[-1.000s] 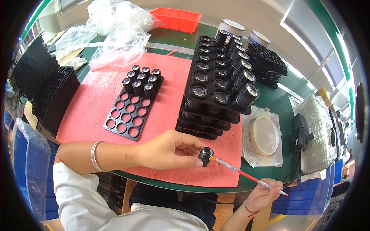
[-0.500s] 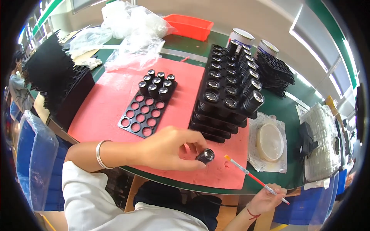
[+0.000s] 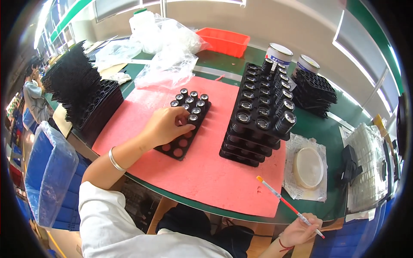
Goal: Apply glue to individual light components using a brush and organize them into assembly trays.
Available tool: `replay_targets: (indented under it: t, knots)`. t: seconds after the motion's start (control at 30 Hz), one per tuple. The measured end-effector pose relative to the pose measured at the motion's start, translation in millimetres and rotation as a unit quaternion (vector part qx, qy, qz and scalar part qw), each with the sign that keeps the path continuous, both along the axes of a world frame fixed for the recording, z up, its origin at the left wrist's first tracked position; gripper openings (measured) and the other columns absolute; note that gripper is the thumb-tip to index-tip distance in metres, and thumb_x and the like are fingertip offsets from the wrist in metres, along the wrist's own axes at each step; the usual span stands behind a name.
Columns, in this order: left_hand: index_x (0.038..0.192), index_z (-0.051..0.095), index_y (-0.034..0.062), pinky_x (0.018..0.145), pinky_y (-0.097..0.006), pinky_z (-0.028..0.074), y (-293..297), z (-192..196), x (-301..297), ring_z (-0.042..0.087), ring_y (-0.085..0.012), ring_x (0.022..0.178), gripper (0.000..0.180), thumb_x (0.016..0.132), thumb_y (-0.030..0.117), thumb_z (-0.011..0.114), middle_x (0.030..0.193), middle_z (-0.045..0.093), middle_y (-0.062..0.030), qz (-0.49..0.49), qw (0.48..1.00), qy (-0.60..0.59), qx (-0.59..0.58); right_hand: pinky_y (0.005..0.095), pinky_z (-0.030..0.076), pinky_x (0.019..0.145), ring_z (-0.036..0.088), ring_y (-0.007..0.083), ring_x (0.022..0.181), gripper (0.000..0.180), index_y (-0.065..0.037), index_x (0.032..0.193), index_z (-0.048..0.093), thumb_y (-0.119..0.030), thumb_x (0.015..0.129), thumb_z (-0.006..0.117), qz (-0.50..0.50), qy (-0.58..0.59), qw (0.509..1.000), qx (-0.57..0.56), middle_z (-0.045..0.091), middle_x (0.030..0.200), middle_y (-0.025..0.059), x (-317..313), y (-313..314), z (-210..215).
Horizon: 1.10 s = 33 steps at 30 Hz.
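My left hand (image 3: 164, 127) is closed at the small black tray (image 3: 186, 144) with round holes. Its fingers pinch a black lens barrel (image 3: 192, 118) with a shiny glass top, upright beside the other barrels. Several barrels like it stand in the far half of this tray; the hand hides part of the left side. Near holes show the pink mat through them. My right hand (image 3: 300, 228), low at the right, is closed around a thin paintbrush (image 3: 282, 199) with a red and pale handle, its yellowish bristles pointing up and left over the mat.
Right of centre rises a stack of black trays (image 3: 245, 155) filled with lens barrels. A round pale dish (image 3: 309, 167) lies beyond the pink mat (image 3: 223, 180). Piled empty trays (image 3: 97, 107) stand left; plastic bags (image 3: 165, 64), a red bin (image 3: 223, 41) and cans (image 3: 279, 53) are behind.
My left hand has carried the lens barrel from the mat's front up and left to the small tray. My right hand still holds the paintbrush. The whole view has shifted slightly.
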<state>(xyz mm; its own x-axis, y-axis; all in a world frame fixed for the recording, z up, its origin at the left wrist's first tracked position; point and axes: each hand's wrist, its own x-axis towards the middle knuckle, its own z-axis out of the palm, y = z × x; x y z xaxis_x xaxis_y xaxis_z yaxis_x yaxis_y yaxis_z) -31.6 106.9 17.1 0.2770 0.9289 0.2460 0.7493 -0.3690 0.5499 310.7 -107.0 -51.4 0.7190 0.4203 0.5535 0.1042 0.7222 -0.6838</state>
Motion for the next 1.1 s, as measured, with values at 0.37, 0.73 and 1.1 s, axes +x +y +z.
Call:
replay_targets:
  t: [0.37,0.73,1.1]
  knots:
    - [0.082,0.063,0.0007,0.053,-0.028,0.042,-28,72,25,0.054,-0.0133,0.056,0.025,0.068,0.018,0.074,0.064,0.060,-0.0059,0.058,0.997,0.002,0.040,0.0225,0.030,0.043,0.042,0.0121,0.053,0.031,-0.006,0.074,0.041,-0.031,0.092,0.046,-0.043,-0.057,0.997,-0.027,0.042,0.064,0.0033,0,4,-6]
    - [0.093,0.063,-0.0001,0.075,-0.036,0.046,106,108,124,0.060,-0.0292,0.085,0.048,0.066,0.039,0.069,0.089,0.063,-0.0161,-0.131,0.973,-0.001,0.192,0.0256,0.044,0.040,0.051,0.0174,0.046,0.029,0.000,0.078,0.049,-0.026,0.087,0.055,-0.010,-0.076,0.997,0.022,0.052,0.063,0.0084,-2,6,-3]
    - [0.094,0.058,-0.0014,0.077,-0.029,0.049,63,111,120,0.062,-0.0190,0.081,0.034,0.069,0.016,0.073,0.087,0.064,-0.0097,-0.208,0.901,-0.299,0.237,0.0243,0.037,0.039,0.044,0.0143,0.045,0.033,-0.003,0.075,0.043,-0.033,0.088,0.050,-0.073,-0.019,0.997,0.013,0.046,0.062,0.0053,-6,8,0]
